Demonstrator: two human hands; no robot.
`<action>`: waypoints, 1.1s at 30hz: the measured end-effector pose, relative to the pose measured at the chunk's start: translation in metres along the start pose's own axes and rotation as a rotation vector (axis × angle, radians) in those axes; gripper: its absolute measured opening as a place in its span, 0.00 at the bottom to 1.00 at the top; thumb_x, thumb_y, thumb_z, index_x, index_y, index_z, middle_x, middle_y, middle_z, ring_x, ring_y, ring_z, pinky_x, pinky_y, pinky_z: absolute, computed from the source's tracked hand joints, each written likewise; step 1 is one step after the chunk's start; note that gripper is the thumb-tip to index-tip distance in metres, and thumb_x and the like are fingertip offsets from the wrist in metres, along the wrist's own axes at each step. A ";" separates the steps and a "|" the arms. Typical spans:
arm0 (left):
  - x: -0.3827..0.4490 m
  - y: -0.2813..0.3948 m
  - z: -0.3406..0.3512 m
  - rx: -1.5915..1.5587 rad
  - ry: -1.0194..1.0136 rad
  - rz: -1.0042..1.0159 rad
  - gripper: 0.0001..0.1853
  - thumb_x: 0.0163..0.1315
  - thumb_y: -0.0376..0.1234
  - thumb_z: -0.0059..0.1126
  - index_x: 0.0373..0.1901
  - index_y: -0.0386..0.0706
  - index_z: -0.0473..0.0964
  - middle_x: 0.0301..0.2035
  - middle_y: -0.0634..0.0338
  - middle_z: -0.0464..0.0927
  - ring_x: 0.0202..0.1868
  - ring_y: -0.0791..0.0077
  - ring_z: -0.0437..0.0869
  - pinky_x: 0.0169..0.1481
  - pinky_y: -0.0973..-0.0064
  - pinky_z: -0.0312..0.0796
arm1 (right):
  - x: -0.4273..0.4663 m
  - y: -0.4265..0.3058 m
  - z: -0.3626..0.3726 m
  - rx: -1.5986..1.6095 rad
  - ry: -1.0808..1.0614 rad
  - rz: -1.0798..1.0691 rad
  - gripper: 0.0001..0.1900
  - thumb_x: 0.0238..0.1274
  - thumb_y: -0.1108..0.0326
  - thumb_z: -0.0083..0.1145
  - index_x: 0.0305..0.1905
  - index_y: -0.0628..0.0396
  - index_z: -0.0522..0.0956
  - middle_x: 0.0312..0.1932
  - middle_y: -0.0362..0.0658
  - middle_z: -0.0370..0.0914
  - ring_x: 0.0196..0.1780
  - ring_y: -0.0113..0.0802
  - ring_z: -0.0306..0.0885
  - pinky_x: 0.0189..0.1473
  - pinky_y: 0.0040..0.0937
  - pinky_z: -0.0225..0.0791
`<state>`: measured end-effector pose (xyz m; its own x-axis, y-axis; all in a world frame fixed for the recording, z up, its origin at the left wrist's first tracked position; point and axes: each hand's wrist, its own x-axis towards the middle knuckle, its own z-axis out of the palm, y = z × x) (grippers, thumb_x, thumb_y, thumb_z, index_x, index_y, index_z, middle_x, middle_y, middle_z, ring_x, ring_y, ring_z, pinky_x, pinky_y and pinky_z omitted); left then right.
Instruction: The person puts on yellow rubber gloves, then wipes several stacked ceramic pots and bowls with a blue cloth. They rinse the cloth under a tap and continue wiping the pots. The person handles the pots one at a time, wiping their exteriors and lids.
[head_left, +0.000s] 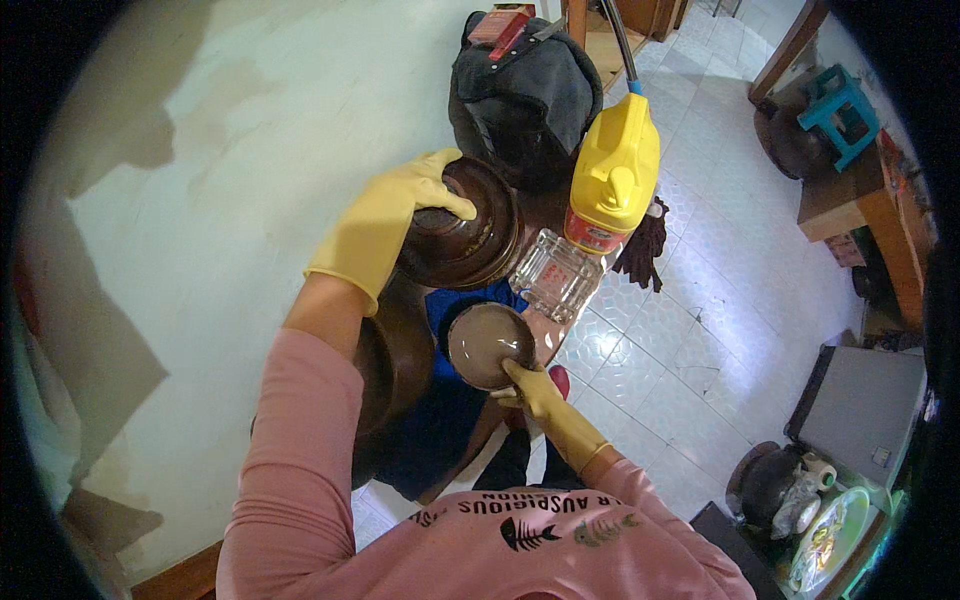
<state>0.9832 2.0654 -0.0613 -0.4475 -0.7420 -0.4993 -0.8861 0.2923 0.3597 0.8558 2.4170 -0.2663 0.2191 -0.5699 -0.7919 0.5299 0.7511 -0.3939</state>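
Observation:
My left hand (416, 184), in a yellow rubber glove, grips the top of a dark brown glazed lid or jar cover (491, 217). Its thumb and fingers spread around the raised middle. My right hand (536, 391), also gloved, holds a small round bowl (489, 341) by its near rim, thumb over the edge. The bowl looks greyish brown inside; whether it contains liquid I cannot tell. Under the bowl lies a blue cloth (442, 304). A large brown vessel (409, 352) stands below my left forearm, partly hidden by it.
A clear glass dish (556, 276) and a yellow plastic jug (616, 161) stand right of the lid. Behind them sits a black bag (525, 105) with a red box (501, 28) on top. Dark gloves (646, 251) hang by the jug. The wall (187, 262) closes the left side.

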 end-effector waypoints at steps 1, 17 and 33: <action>-0.005 0.004 0.003 0.056 0.036 -0.005 0.64 0.35 0.52 0.82 0.78 0.44 0.60 0.73 0.40 0.64 0.75 0.45 0.67 0.78 0.55 0.63 | -0.002 -0.001 0.000 -0.008 0.015 0.023 0.33 0.72 0.55 0.63 0.72 0.61 0.65 0.55 0.55 0.83 0.40 0.49 0.89 0.40 0.43 0.84; -0.075 0.067 0.040 0.243 0.152 -0.196 0.65 0.35 0.57 0.82 0.80 0.59 0.56 0.74 0.54 0.62 0.75 0.45 0.64 0.74 0.46 0.68 | -0.089 -0.133 0.037 -0.384 -0.031 -0.375 0.24 0.79 0.55 0.49 0.72 0.54 0.70 0.37 0.49 0.87 0.22 0.30 0.78 0.24 0.28 0.74; -0.078 0.069 0.047 0.250 0.159 -0.188 0.65 0.36 0.56 0.83 0.80 0.59 0.55 0.73 0.55 0.62 0.75 0.46 0.63 0.75 0.48 0.67 | -0.032 -0.168 0.071 -0.252 -0.218 -0.054 0.20 0.79 0.60 0.45 0.69 0.46 0.73 0.50 0.57 0.88 0.26 0.30 0.84 0.28 0.29 0.80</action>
<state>0.9517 2.1720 -0.0345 -0.2665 -0.8760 -0.4020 -0.9623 0.2655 0.0593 0.8177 2.2856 -0.1416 0.3806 -0.6486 -0.6591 0.3325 0.7611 -0.5569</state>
